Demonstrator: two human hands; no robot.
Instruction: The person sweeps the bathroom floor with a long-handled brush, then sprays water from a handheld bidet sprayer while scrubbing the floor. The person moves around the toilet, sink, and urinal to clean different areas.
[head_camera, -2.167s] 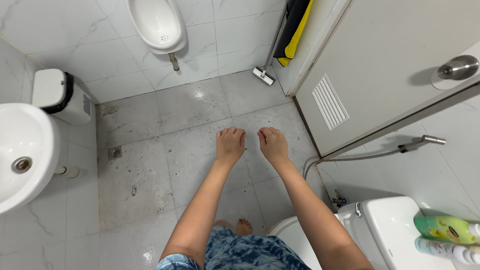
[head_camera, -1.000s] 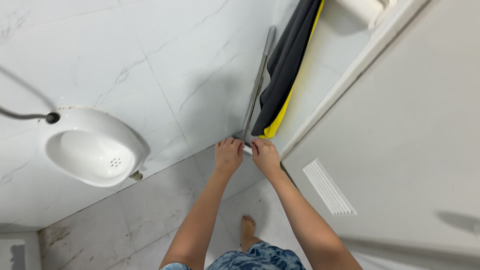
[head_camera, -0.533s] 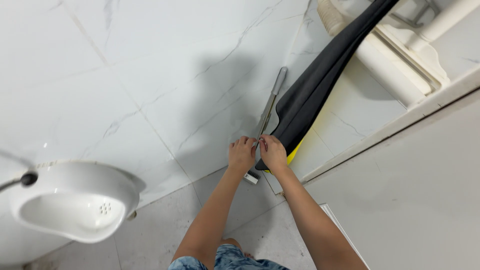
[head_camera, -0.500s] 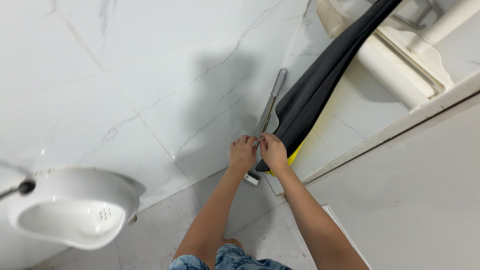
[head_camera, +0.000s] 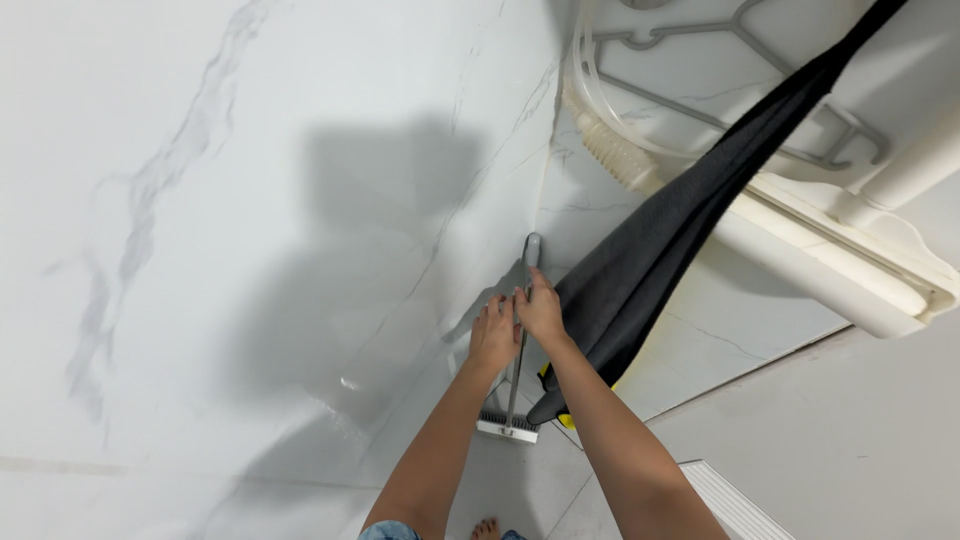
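I am gripping the floor brush (head_camera: 518, 340) near its handle top with my right hand (head_camera: 541, 310); my left hand (head_camera: 494, 335) is closing around the shaft. It is leaning in the wall corner beside a dark hanging towel (head_camera: 660, 260).

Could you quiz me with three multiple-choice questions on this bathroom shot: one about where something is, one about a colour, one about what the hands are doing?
1. Where does the long-handled brush stand?
A. in the corner where two walls meet
B. inside a sink
C. on a shelf

2. What colour is most of the hanging cloth?
A. red
B. dark grey
C. white

3. What is the right hand doing?
A. hanging free
B. gripping the brush handle near its top
C. resting flat on the wall

Answers: 1 A, its head rests on the floor by the wall joint. 2 B, only a little yellow shows at its lower edge. 3 B, its fingers wrap the handle, with the left hand right beside it.
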